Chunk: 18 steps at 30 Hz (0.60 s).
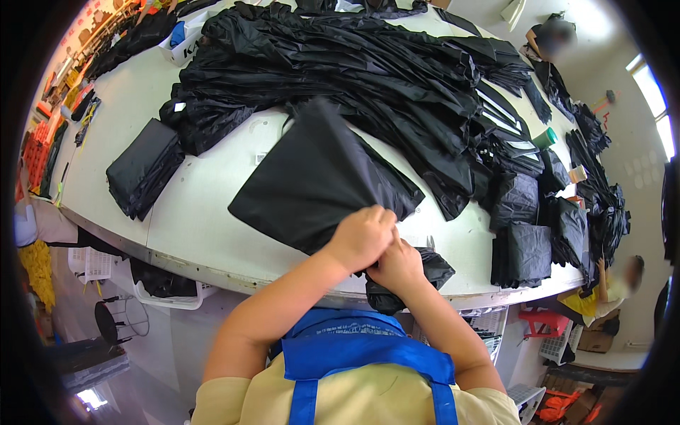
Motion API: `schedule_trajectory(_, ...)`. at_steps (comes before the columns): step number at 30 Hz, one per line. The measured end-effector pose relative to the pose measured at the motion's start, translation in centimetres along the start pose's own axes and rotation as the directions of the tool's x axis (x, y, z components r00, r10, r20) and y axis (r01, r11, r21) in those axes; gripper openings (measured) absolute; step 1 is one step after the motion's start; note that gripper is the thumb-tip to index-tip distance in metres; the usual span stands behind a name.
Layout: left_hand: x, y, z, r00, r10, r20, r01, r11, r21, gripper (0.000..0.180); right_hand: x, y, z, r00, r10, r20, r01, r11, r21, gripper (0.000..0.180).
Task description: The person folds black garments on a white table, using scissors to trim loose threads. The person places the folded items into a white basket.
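My left hand (pixel 363 238) and my right hand (pixel 398 265) meet near the table's front edge, both closed on a sheet of black fabric (pixel 304 180). Its wide flat part fans out over the table to the far left of my hands, and its far tip is blurred. From under my right hand a bunched dark part (pixel 432 268) hangs toward the edge; whether it belongs to the same piece I cannot tell. My fingertips are pressed together, so the exact grip is hidden. A small metallic thing (pixel 430 242) shows just beyond my right hand.
A large heap of black fabric (pixel 340 64) covers the far side of the white table (pixel 191 212). Folded black stacks lie at left (pixel 145 166) and right (pixel 530 255). A green spool (pixel 545 139) stands at right. Other people (pixel 556 35) are beyond the table, another person (pixel 620 283) at right.
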State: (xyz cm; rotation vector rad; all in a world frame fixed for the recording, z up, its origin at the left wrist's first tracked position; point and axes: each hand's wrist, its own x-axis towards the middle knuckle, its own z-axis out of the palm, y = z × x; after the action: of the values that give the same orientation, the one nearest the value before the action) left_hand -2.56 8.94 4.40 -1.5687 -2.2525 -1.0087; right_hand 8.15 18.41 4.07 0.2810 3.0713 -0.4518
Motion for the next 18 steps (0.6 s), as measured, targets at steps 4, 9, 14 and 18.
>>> schedule_trajectory(4, -1.5, 1.5, -0.8, 0.985, 0.150, 0.083, -0.132, 0.974, -0.182, 0.018, 0.3, 2.8, 2.6, 0.984, 0.079, -0.158, -0.060, 0.991, 0.122, 0.029)
schedule_trajectory(9, -11.4, -3.9, -0.3, 0.921, -0.322, -0.220, 0.249, 0.920, -0.303, 0.073, 0.5, 6.1, 0.3, 0.948, 0.319, -0.019, -0.231, 0.725, 0.649, 0.075)
schedule_trajectory(14, -9.6, -4.1, 4.4, 0.814, -0.576, -0.066, 0.353, 0.582, -0.733, 0.101, 1.3, 3.6, -2.3, 0.940, 0.311, 0.142, -0.217, 0.222, 0.950, 0.063)
schedule_trajectory(18, -6.4, -5.2, 3.3, 0.831, -0.549, -0.085, 0.264, 0.525, -0.809, 0.068, 2.7, 3.3, -2.8, 0.931, 0.360, 0.052, -0.207, 0.406, 0.890, 0.067)
